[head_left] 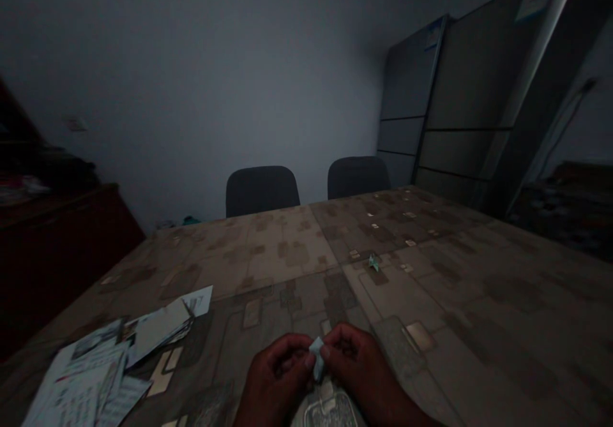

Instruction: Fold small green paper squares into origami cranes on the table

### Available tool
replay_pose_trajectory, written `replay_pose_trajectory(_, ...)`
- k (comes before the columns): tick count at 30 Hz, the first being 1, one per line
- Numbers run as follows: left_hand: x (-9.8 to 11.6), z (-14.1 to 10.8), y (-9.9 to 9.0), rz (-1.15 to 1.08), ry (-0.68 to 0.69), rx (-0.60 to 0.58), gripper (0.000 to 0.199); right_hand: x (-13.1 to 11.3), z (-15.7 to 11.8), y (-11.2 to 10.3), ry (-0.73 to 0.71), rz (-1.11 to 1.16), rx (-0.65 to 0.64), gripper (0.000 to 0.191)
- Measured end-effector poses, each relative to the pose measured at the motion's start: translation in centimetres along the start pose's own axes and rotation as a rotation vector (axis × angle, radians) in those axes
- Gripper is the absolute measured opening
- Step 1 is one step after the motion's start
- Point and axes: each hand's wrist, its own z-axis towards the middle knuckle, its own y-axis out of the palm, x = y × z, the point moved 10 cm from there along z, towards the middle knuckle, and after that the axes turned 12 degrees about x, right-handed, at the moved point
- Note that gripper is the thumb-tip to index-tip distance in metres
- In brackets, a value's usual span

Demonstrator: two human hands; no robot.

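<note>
Near the table's front edge, my left hand (280,376) and my right hand (360,364) meet around a small folded piece of pale paper (317,355). Thumb and forefinger of each hand pinch it from opposite sides. The paper looks narrow and creased, with a wider top and a strip hanging below. Its exact folded shape is too dark to make out. Farther off, to the right of my hands, a small green folded paper piece (373,262) stands on the patterned table (297,267).
Loose printed sheets (81,376) and a stack of cut paper (160,331) lie at the table's left. Two dark chairs (262,191) stand at the far edge. A sliding-door cabinet (464,95) is at the back right, a dark red cabinet (62,254) at the left.
</note>
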Motion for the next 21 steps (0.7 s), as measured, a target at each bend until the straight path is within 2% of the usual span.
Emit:
replay_pose_trajectory(4,-0.3,0.6,-0.3,0.041,0.02,0.013,0.032,0.1,0.3,0.1,-0.031,-0.001,0.001,0.027)
replay_pose_trajectory(10,-0.9,1.3,-1.0,-0.007,0.005,0.04,0.034,1.7,0.7,1.0,0.062,0.073,-0.091,0.034)
replay_pose_trajectory(17,0.0,0.7,-0.7,0.009,0.058,0.045,0.03,1.2,0.1,0.8,-0.001,0.114,-0.094,0.021)
replay_pose_trajectory(21,0.1,0.6,-0.6,-0.001,0.059,0.049,0.026,1.0,0.0,0.9,-0.009,0.13,-0.096,0.02)
